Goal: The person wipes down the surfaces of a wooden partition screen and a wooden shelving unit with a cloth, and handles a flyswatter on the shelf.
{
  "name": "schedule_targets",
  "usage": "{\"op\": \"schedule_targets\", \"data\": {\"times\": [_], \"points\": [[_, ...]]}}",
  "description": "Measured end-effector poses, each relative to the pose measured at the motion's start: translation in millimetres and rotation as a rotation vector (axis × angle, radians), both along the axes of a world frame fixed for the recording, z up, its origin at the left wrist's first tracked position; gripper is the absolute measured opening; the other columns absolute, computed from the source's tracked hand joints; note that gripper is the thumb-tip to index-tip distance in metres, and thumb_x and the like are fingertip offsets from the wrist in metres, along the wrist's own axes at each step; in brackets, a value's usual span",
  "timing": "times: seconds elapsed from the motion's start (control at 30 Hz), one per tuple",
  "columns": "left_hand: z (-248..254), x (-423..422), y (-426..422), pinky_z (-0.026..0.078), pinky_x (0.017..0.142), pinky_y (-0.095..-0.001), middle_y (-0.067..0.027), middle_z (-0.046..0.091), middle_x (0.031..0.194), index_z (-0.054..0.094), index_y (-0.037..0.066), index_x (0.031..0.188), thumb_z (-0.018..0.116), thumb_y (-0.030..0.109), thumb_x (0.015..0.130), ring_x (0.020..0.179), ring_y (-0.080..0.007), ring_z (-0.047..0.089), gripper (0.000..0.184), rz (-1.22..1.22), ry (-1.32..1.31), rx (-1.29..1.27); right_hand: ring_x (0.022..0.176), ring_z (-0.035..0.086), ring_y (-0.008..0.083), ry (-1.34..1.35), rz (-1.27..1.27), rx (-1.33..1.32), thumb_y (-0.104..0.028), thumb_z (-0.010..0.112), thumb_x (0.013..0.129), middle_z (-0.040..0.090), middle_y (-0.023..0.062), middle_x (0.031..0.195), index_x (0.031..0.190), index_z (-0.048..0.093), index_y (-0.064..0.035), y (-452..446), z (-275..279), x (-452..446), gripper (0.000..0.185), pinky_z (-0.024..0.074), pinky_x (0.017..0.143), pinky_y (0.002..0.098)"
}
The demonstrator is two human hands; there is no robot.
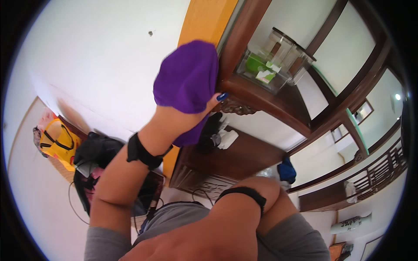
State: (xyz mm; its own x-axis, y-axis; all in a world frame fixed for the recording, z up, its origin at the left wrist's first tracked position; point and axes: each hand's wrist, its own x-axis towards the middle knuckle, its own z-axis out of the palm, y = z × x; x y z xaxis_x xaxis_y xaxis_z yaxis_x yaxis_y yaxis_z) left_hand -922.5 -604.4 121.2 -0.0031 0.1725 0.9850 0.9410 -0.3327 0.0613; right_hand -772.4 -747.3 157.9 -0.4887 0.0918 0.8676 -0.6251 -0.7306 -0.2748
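Observation:
A purple cloth point(187, 78) covers the fingers of my left hand point(198, 115), and part of it hangs below the palm. My left thumb, with a dark blue nail, sticks out to the right against the dark wooden cabinet point(226, 82). The cloth lies along the cabinet's edge and the orange-yellow wooden strip point(200, 21) beside it. My right arm is bent back toward the camera. The back of my right hand point(191, 243) seems to fill the bottom of the view, and its fingers are out of sight. Black bands circle both arms.
Clear plastic containers point(283, 56) with green and white items stand on the cabinet shelf. Lower down are black and white items point(217, 135) on a dark wooden surface. At left, a yellow bag point(58, 141) and a black bag point(98, 150) rest near the white wall.

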Motion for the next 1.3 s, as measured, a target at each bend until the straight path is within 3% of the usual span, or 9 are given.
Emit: {"op": "schedule_targets", "data": {"times": [0.27,0.47,0.67,0.9,0.97,1.03,1.07,1.17,1.3], "points": [[42,7,8,0.046,0.094,-0.0428,-0.0145,0.057,0.121,0.06,0.005,0.116,0.075,0.018,0.071,0.111,-0.0338,0.055,0.048,-0.022,0.151,0.007,0.091,0.054,0.0221,0.144,0.019,0.341,0.0,0.039,0.093,0.053,0.0124,0.105,0.112,0.06,0.0038,46,-9,-8,0.029,0.0463,0.078,0.0303],[65,10,19,0.048,0.089,-0.0422,-0.0143,0.058,0.115,0.06,0.006,0.113,0.074,0.016,0.07,0.105,-0.0324,0.057,0.046,0.064,0.188,0.1,0.09,0.053,0.0221,0.018,0.083,0.158,-0.002,0.037,0.095,0.051,0.013,0.107,0.116,0.059,0.0042,36,-4,9,0.031,0.0452,0.078,0.0298],[113,11,12,0.046,0.089,-0.0419,-0.0143,0.061,0.111,0.059,0.006,0.117,0.071,0.019,0.08,0.103,-0.0337,0.057,0.041,0.262,0.265,0.109,0.092,0.053,0.0223,0.02,-0.127,0.3,-0.005,0.036,0.097,0.053,0.0127,0.107,0.119,0.059,0.0015,42,4,13,0.033,0.0447,0.078,0.0291],[116,1,17,0.047,0.088,-0.0375,-0.0154,0.057,0.111,0.044,-0.001,0.127,0.066,0.036,0.086,0.097,-0.0269,0.057,0.059,0.211,0.116,-0.05,0.094,0.053,0.0232,0.035,-0.184,0.374,-0.001,0.036,0.094,0.056,0.0114,0.104,0.118,0.06,0.0007,62,-4,23,0.034,0.0438,0.081,0.0294],[116,14,10,0.046,0.089,-0.0428,-0.0157,0.059,0.112,0.048,0.003,0.124,0.069,0.035,0.083,0.098,-0.0319,0.058,0.056,-0.067,0.145,-0.065,0.095,0.053,0.0241,0.046,-0.204,0.449,0.001,0.038,0.091,0.055,0.0117,0.105,0.116,0.059,0.0002,77,-6,27,0.033,0.0435,0.082,0.0313],[99,10,29,0.049,0.082,-0.0405,-0.0131,0.064,0.105,0.061,0.005,0.112,0.072,0.02,0.079,0.093,-0.0318,0.061,0.038,-0.092,0.099,-0.133,0.095,0.053,0.0257,0.018,-0.265,0.581,0.004,0.043,0.084,0.054,0.012,0.103,0.112,0.056,-0.0008,99,0,35,0.031,0.0431,0.083,0.0345],[98,12,33,0.048,0.088,-0.0441,-0.0131,0.06,0.114,0.061,0.008,0.115,0.075,0.023,0.072,0.102,-0.0321,0.059,0.047,-0.031,0.212,0.003,0.095,0.052,0.0266,-0.004,-0.307,0.664,0.005,0.046,0.08,0.053,0.0121,0.102,0.11,0.053,-0.0014,109,3,41,0.032,0.0428,0.084,0.0365],[84,23,36,0.048,0.09,-0.0434,-0.0124,0.061,0.114,0.061,0.01,0.116,0.075,0.023,0.072,0.104,-0.032,0.059,0.048,-0.068,0.219,-0.048,0.099,0.054,0.0269,-0.335,-0.194,0.7,0.007,0.047,0.082,0.057,0.0139,0.107,0.107,0.057,-0.0031,129,-6,58,0.028,0.0425,0.079,0.0365],[58,24,26,0.045,0.095,-0.0429,-0.0117,0.061,0.117,0.061,0.009,0.117,0.075,0.021,0.071,0.108,-0.032,0.058,0.05,-0.055,0.26,-0.095,0.083,0.056,0.025,-0.491,-0.403,0.809,0.015,0.045,0.078,0.059,0.0111,0.091,0.092,0.059,-0.0012,144,-9,76,0.026,0.0426,0.072,0.034]]}}
